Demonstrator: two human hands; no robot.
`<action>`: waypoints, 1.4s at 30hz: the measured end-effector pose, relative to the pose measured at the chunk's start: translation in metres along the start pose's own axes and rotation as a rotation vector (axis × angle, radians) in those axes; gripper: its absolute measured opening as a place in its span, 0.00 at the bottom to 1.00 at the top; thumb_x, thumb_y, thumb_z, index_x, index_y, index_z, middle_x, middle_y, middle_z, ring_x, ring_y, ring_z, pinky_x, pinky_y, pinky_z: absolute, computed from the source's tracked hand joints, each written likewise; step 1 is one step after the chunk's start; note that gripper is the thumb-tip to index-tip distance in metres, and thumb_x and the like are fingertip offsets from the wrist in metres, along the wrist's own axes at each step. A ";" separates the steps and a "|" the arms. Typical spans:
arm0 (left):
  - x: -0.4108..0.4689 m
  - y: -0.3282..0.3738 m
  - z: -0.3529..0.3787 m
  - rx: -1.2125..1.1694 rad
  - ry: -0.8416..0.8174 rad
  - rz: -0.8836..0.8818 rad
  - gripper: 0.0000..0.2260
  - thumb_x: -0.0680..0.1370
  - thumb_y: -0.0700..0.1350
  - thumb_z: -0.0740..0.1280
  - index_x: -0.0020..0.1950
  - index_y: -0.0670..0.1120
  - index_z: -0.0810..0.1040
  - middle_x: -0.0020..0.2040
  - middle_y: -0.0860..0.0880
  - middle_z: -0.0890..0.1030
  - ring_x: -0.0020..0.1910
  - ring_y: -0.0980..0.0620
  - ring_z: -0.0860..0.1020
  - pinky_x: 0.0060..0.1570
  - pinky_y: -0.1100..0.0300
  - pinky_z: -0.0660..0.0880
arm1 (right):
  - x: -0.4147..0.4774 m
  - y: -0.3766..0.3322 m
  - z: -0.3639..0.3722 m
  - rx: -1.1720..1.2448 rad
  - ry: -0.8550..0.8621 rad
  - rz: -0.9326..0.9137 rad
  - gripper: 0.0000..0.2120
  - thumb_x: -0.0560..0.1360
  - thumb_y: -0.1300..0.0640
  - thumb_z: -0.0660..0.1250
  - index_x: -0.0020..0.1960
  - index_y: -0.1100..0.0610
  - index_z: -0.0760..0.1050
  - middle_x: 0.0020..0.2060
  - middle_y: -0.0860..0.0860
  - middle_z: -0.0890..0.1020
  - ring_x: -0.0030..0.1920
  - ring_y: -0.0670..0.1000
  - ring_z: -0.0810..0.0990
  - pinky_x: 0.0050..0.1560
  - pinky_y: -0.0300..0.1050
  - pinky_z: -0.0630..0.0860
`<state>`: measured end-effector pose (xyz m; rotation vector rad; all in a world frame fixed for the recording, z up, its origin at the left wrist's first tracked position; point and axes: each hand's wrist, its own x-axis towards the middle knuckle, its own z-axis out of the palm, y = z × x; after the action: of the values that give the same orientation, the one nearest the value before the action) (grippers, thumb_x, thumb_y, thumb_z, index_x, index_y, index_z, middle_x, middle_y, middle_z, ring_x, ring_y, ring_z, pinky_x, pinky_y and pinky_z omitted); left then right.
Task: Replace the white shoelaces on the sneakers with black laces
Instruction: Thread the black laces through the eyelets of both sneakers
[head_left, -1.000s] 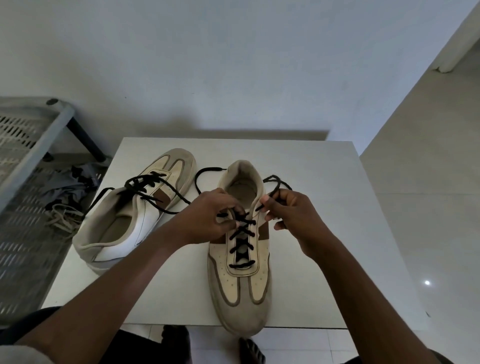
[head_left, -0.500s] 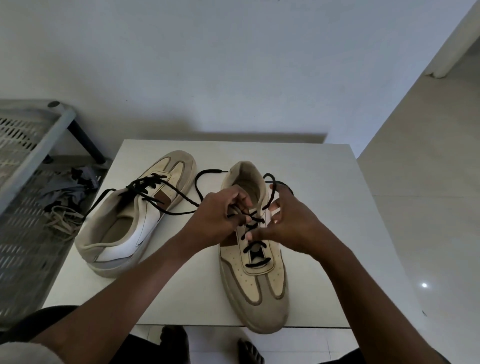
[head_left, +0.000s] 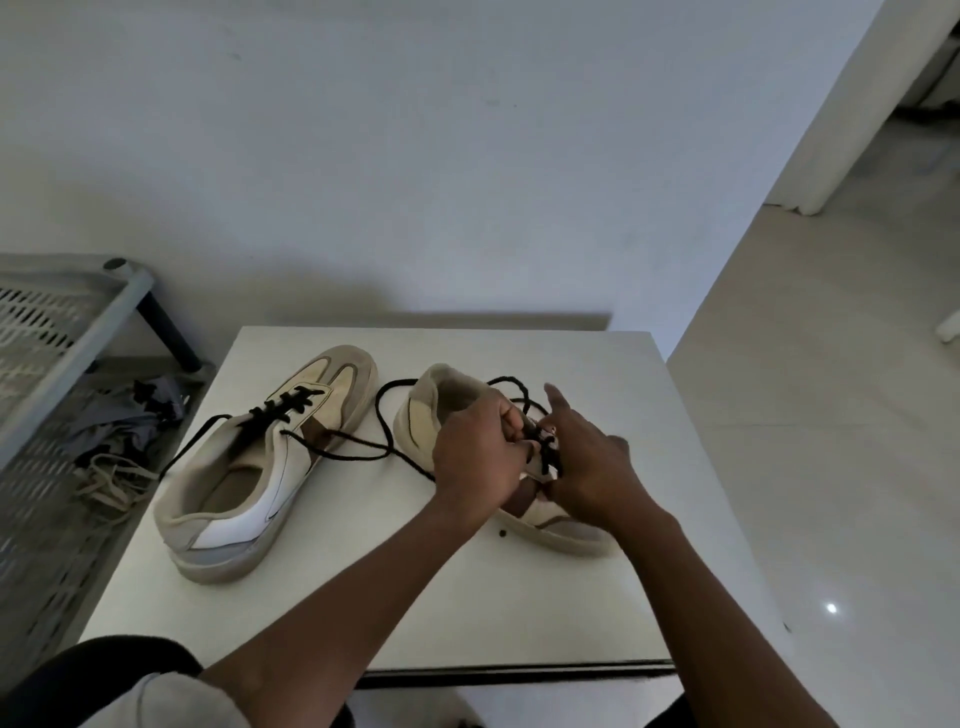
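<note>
Two cream and beige sneakers lie on a white table (head_left: 519, 613). The left sneaker (head_left: 260, 467) rests with its toe away from me, black lace threaded through it and loose ends trailing. The right sneaker (head_left: 447, 410) lies turned on the table, heel toward the far left, mostly covered by my hands. My left hand (head_left: 478, 452) is closed on the black lace (head_left: 387, 441) at the shoe's upper eyelets. My right hand (head_left: 592, 467) presses on the shoe's lacing area, index finger stretched out, fingers pinching the lace near the tongue.
A grey metal mesh rack (head_left: 67, 332) stands left of the table. On the floor beside it lie dark cloth (head_left: 124, 421) and a pile of white laces (head_left: 111, 486). A wall rises behind the table; tiled floor (head_left: 831, 441) opens to the right.
The view has tilted up and shifted. The right sneaker has been turned, its toe swinging right and away from the table's front edge. Both hands have closed in over its upper eyelets.
</note>
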<state>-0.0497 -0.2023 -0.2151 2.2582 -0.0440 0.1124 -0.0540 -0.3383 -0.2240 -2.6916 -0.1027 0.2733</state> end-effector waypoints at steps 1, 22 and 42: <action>-0.001 0.005 0.002 0.015 0.006 -0.031 0.13 0.69 0.42 0.76 0.40 0.51 0.72 0.34 0.57 0.76 0.33 0.61 0.74 0.32 0.69 0.67 | 0.002 0.004 -0.003 -0.003 0.010 -0.017 0.51 0.69 0.57 0.73 0.79 0.50 0.42 0.68 0.44 0.71 0.68 0.51 0.69 0.67 0.53 0.60; 0.033 -0.043 -0.014 0.032 -0.476 0.015 0.16 0.74 0.54 0.71 0.58 0.49 0.76 0.61 0.52 0.79 0.48 0.52 0.79 0.42 0.68 0.70 | -0.013 -0.001 0.039 0.465 0.258 0.261 0.27 0.70 0.65 0.66 0.69 0.55 0.67 0.60 0.54 0.75 0.62 0.55 0.73 0.55 0.43 0.69; -0.004 -0.091 -0.044 0.306 -0.118 0.087 0.19 0.69 0.61 0.70 0.48 0.48 0.73 0.44 0.54 0.72 0.40 0.55 0.74 0.37 0.62 0.71 | 0.009 -0.010 0.027 0.886 -0.203 0.244 0.13 0.72 0.50 0.74 0.47 0.58 0.79 0.27 0.44 0.76 0.26 0.43 0.68 0.27 0.35 0.66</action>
<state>-0.0507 -0.1106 -0.2581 2.5678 -0.2006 0.0340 -0.0509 -0.3175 -0.2451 -1.7874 0.2375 0.5208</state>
